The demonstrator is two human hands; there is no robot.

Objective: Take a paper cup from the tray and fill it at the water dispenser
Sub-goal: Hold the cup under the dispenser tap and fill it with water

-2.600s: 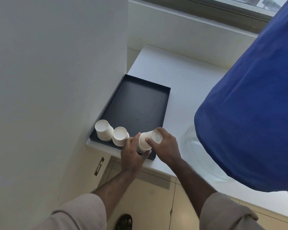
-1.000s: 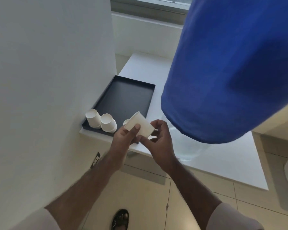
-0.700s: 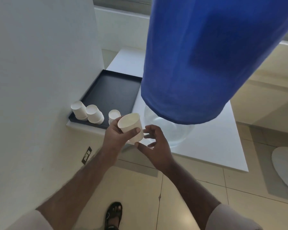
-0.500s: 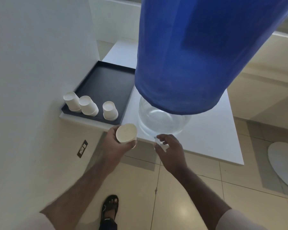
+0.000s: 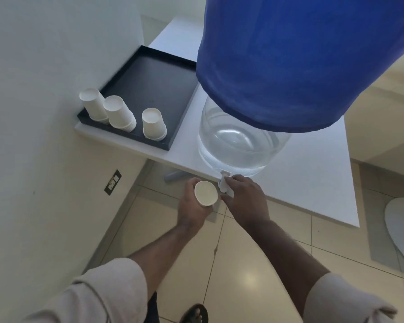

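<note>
My left hand holds a white paper cup upright, mouth up, just left of the white tap and below the table edge. The cup looks dry inside. My right hand has its fingers closed on the tap, which sticks out from the bottom of the clear water jug under a blue cover. The black tray sits on the white table to the left, with three stacks of upturned cups along its near edge.
A white wall stands close on the left, with a socket plate low on it. Below is tiled floor, with my sandalled foot at the bottom. A pale round object lies on the floor at right.
The cup was lifted off a stack on the tray, turned mouth up and passed into my left hand. My right hand let go and moved onto the tap; the cup came down beside it.
</note>
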